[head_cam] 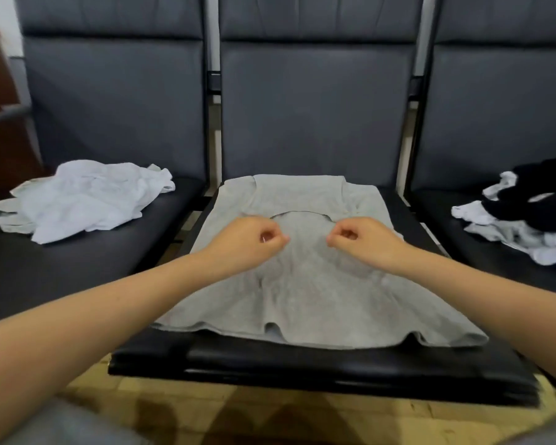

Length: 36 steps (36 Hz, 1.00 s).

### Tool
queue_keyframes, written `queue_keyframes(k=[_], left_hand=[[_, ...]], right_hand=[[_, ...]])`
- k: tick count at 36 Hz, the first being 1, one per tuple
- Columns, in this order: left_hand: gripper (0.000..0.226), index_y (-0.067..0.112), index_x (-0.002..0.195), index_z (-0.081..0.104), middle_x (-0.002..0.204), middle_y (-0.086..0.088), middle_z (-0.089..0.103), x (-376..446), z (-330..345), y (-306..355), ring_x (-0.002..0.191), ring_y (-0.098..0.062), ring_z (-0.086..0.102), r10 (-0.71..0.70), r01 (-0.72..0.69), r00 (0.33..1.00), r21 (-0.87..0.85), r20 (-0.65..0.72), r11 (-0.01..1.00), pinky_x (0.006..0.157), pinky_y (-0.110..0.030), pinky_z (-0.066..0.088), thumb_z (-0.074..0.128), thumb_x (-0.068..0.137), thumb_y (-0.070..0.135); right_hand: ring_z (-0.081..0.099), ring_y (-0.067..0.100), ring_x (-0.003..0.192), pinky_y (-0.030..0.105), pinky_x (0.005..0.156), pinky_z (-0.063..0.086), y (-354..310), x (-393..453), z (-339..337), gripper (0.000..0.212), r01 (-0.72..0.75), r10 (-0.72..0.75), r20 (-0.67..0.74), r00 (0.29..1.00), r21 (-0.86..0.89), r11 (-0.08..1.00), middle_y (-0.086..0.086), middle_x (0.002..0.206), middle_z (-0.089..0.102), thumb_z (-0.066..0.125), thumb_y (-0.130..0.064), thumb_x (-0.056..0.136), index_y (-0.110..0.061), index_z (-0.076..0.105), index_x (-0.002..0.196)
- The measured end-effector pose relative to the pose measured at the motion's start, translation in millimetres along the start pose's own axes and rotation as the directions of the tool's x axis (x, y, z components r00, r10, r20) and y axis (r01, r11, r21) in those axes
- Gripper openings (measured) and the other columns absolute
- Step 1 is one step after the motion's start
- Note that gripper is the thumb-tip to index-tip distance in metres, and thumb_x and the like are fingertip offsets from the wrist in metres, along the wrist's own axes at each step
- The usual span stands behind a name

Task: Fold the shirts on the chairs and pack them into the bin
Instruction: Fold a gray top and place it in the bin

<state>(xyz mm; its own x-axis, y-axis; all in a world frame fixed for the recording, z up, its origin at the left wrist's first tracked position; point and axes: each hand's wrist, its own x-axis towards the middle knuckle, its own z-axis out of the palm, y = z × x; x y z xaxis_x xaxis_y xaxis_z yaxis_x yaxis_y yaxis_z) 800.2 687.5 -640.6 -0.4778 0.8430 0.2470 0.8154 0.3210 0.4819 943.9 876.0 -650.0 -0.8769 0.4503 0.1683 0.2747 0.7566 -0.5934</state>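
A grey shirt (305, 293) lies spread on the middle chair seat (318, 364), collar at the far side and hem hanging near the front edge. My left hand (254, 240) and my right hand (360, 239) sit on either side of the collar. Both have their fingers curled and pinch the fabric just below the neckline. Creases fan out from both hands toward the hem. No bin is in view.
A crumpled white shirt (87, 197) lies on the left chair seat. On the right chair seat is a heap of white, grey and black clothes (527, 220). Dark chair backs rise behind. Below the seat's front edge there is tan floor.
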Motion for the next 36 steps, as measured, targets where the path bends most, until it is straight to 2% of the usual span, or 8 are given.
queue_keyframes(k=[3,8,11,18,23,27,31,36], left_hand=[[0.037,0.013,0.075,0.066,0.062,0.006,0.057,-36,0,13,0.058,-0.004,0.049,0.085,-0.089,0.987,0.021,0.139,0.996,0.059,-0.02,0.037,0.059,0.091,0.045],[0.054,0.032,0.092,0.054,0.09,0.015,0.055,-74,3,15,0.085,-0.004,0.05,0.131,-0.226,0.918,0.222,0.375,0.949,0.078,-0.028,0.045,0.052,0.066,0.079],[0.064,0.031,0.104,0.057,0.101,0.011,0.051,-85,12,7,0.098,-0.007,0.047,0.206,-0.295,0.901,0.188,0.382,0.937,0.086,-0.029,0.045,0.044,0.064,0.08],[0.046,0.016,0.103,0.061,0.099,-0.003,0.058,-84,24,6,0.094,-0.019,0.052,0.308,-0.358,0.916,0.176,0.256,0.917,0.081,-0.03,0.041,0.035,0.088,0.051],[0.014,0.012,0.107,0.047,0.096,-0.01,0.061,-66,25,8,0.087,-0.027,0.056,0.161,-0.183,0.969,0.104,0.186,0.978,0.073,-0.035,0.038,0.04,0.102,0.022],[0.012,0.014,0.104,0.046,0.091,-0.006,0.058,-45,28,5,0.086,-0.025,0.056,0.089,-0.096,0.982,0.032,0.166,0.995,0.076,-0.036,0.039,0.037,0.103,0.021],[0.019,0.009,0.103,0.052,0.093,-0.01,0.062,-25,27,-4,0.088,-0.028,0.058,0.122,-0.135,0.981,0.08,0.149,0.988,0.076,-0.037,0.04,0.04,0.103,0.024],[0.037,0.02,0.108,0.053,0.085,0.001,0.062,-7,13,-21,0.08,-0.02,0.056,0.188,-0.231,0.969,0.315,0.159,0.921,0.07,-0.033,0.042,0.056,0.09,0.053]], right_hand=[[0.045,-0.001,0.051,0.012,0.055,0.035,-16,-35,2,0.026,0.038,-0.045,0.155,0.987,0.046,0.998,-0.016,0.054,0.053,0.067,-0.031,0.09,-0.009,0.066,0.077],[0.05,0.004,0.066,0.017,0.065,0.043,-31,-80,0,0.025,0.181,-0.177,0.364,0.914,0.024,0.983,-0.005,0.076,0.06,0.078,-0.039,0.079,-0.018,0.064,0.083],[0.053,0.008,0.083,0.018,0.076,0.044,-28,-95,10,0.031,0.344,-0.261,0.429,0.865,-0.126,0.931,-0.011,0.09,0.055,0.078,-0.047,0.076,-0.029,0.061,0.095],[0.054,0.008,0.077,0.024,0.075,0.045,-32,-91,17,0.013,0.387,-0.292,0.335,0.896,-0.265,0.883,-0.01,0.086,0.057,0.066,-0.028,0.089,-0.017,0.066,0.096],[0.055,0.006,0.073,0.024,0.07,0.047,-38,-87,25,0.031,0.148,-0.123,0.226,0.966,-0.099,0.984,-0.01,0.084,0.061,0.066,-0.047,0.086,-0.02,0.058,0.098],[0.053,0.009,0.073,0.026,0.064,0.041,-44,-75,37,0.04,0.142,-0.086,0.21,0.974,-0.268,0.953,-0.01,0.083,0.056,0.063,-0.061,0.082,-0.025,0.051,0.093],[0.057,0.025,0.085,0.032,0.066,0.036,-37,-55,40,0.022,0.148,-0.088,0.154,0.984,-0.442,0.885,-0.001,0.084,0.054,0.053,-0.036,0.095,-0.021,0.044,0.082],[0.06,0.028,0.097,0.034,0.075,0.043,-19,-37,21,0.016,0.084,-0.046,0.089,0.995,-0.497,0.864,0.007,0.101,0.066,0.049,-0.028,0.097,-0.016,0.06,0.094]])
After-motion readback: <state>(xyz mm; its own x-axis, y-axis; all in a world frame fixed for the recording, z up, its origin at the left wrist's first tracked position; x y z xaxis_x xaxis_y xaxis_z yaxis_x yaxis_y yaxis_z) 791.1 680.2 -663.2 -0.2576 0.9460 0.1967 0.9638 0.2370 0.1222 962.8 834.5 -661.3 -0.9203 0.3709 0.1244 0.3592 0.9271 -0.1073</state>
